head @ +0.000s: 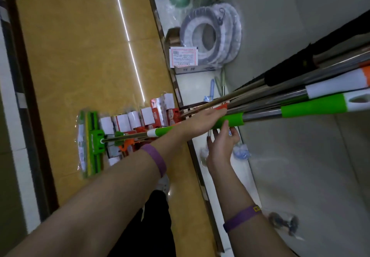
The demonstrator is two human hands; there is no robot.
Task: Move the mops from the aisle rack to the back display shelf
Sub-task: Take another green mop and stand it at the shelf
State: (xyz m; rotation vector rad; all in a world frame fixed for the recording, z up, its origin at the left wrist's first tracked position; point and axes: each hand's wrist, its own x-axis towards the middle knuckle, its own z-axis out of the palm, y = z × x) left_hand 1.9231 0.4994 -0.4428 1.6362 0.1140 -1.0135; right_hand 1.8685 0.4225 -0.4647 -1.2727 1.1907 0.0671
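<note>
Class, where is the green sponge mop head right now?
The green sponge mop head lies on the yellow floor at centre-left, beside the red-and-white mop heads.

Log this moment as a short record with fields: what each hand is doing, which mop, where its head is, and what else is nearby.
left hand: laid along the green mop handle, fingers extended
right hand: under the same handle, fingers curled up around it
mop head: green, plastic-wrapped, over the yellow floor
other handles: bundled steel poles beside the green one
nearby: round grey pads on the white shelf
wrists: purple bands on both
</note>
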